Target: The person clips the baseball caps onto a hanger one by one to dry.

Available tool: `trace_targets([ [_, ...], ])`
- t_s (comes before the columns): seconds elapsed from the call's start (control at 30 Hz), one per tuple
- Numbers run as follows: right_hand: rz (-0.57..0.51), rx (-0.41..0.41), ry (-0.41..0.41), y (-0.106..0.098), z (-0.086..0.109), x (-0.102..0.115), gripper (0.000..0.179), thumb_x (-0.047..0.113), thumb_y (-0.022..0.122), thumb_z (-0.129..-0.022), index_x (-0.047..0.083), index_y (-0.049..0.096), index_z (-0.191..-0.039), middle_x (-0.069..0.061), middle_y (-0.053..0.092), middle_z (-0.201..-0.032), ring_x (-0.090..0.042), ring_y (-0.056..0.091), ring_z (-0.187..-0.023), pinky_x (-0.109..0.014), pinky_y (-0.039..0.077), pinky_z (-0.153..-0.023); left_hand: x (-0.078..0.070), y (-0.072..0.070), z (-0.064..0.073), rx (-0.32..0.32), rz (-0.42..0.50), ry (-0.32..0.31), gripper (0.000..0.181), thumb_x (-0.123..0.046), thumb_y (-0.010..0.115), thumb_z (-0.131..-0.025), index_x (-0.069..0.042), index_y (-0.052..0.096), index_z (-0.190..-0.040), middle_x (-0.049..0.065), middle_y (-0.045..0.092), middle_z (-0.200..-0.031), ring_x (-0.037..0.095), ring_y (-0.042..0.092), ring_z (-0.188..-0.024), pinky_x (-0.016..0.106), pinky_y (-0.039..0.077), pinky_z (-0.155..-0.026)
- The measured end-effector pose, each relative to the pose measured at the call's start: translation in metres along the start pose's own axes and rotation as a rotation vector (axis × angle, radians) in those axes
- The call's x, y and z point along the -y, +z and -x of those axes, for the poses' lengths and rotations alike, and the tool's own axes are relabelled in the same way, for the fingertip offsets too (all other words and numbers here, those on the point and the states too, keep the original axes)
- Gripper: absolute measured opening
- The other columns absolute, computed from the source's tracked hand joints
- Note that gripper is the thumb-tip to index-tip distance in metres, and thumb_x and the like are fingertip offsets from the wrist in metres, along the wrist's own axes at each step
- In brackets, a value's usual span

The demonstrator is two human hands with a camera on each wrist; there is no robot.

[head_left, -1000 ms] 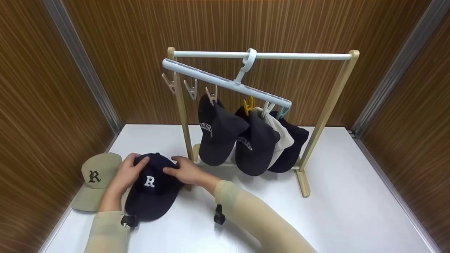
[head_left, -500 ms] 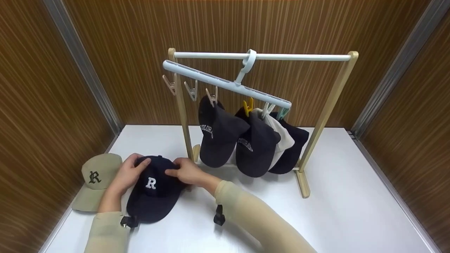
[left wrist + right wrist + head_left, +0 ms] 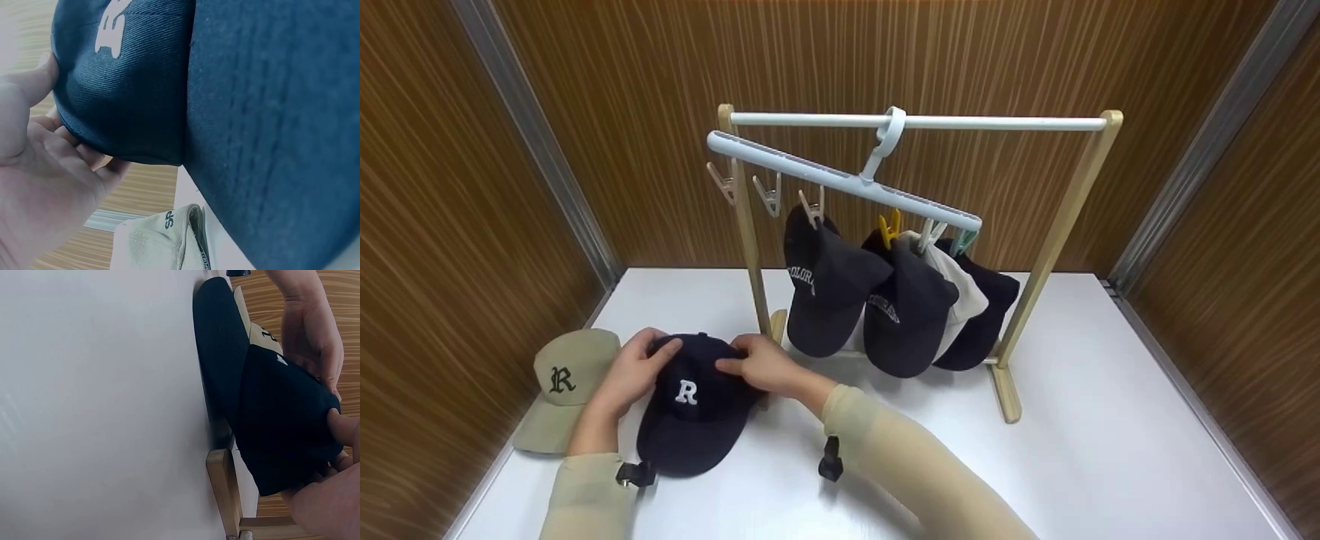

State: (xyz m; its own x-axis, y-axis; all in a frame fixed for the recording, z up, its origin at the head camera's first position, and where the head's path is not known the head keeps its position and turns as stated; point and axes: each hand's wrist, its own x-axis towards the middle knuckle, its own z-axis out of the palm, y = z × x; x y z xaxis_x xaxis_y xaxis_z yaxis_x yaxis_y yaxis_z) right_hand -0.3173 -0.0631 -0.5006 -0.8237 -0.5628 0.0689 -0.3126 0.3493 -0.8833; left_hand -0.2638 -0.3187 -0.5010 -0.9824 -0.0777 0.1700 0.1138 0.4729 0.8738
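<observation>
A navy baseball cap (image 3: 697, 427) with a white letter R on its front is held between both hands over the left part of the table. My left hand (image 3: 634, 375) grips the cap's left side, thumb on the front and fingers behind, as the left wrist view shows. On the other side, my right hand (image 3: 765, 367) pinches the crown, its thumb on the outside and its fingers around the back edge. The cap's brim points toward the front. Just left of it rests a khaki cap (image 3: 566, 375) with a dark letter R, partly behind my left forearm.
A wooden rack (image 3: 1065, 225) with a white bar (image 3: 1005, 123) stands behind. From it hangs a tilted pale blue clip hanger (image 3: 810, 170), bearing several caps, including a dark cap (image 3: 825, 300) and a white cap (image 3: 964, 300). Two clips (image 3: 769, 196) at its left end hold nothing.
The navy cap has shifted slightly to the right, with both hands still on it. My right fingers have closed in from a more spread pose at its edge.
</observation>
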Motion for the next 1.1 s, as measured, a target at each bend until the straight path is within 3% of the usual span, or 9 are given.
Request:
trace_targets([
  [0.4, -0.009, -0.034, -0.01, -0.005, 0.002, -0.003, 0.019, 0.027, 0.083, -0.101, 0.008, 0.082, -0.1, 0.007, 0.07, -0.089, -0.008, 0.058, -0.082, -0.026, 0.05, -0.08, -0.001, 0.001, 0.0, 0.002, 0.036, 0.015, 0.027, -0.022, 0.072, -0.111, 0.004, 0.067, -0.116, 0.01, 0.067, -0.1, 0.018, 0.059, -0.087, 0.027, 0.05, -0.075],
  [1.1, 0.029, -0.112, -0.099, -0.012, 0.017, 0.007, 0.016, 0.025, 0.083, -0.101, 0.009, 0.082, -0.099, 0.011, 0.068, -0.083, -0.006, 0.058, -0.08, -0.026, 0.05, -0.078, -0.01, -0.001, 0.002, 0.025, 0.224, 0.037, 0.023, -0.012, 0.075, -0.108, 0.01, 0.071, -0.115, 0.004, 0.075, -0.099, 0.014, 0.068, -0.092, 0.025, 0.055, -0.086],
])
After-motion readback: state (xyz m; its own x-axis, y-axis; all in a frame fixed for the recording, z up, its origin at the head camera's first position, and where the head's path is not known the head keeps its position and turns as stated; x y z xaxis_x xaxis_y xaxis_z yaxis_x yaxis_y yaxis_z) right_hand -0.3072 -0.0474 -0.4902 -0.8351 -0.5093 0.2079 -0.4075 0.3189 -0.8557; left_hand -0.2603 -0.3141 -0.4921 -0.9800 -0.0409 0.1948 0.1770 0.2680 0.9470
